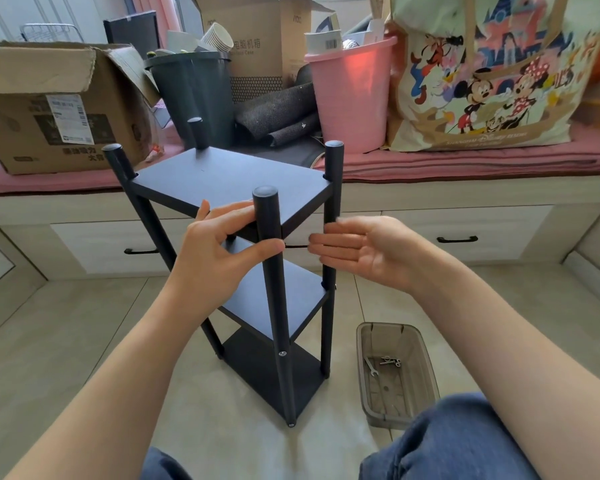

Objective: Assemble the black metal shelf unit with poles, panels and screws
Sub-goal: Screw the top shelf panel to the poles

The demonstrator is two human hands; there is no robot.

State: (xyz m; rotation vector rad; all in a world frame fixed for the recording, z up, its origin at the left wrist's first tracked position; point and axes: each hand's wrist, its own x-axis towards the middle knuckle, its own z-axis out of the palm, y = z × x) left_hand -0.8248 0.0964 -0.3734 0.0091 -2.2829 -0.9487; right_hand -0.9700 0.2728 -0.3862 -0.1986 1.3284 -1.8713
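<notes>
The black shelf unit stands upright on the tiled floor, three panels fixed between four poles. The left hand grips the unit's nearest pole just below the top panel, thumb in front, fingers on the panel edge. The right hand hovers just right of that pole, palm up, fingers straight and released; a thin dark tool shows between the hands, and a clear tray with a wrench and screws lies right of the unit's base.

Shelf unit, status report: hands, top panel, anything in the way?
Left hand grips front pole at top panel. Right hand open beside it. Nothing blocking.
</notes>
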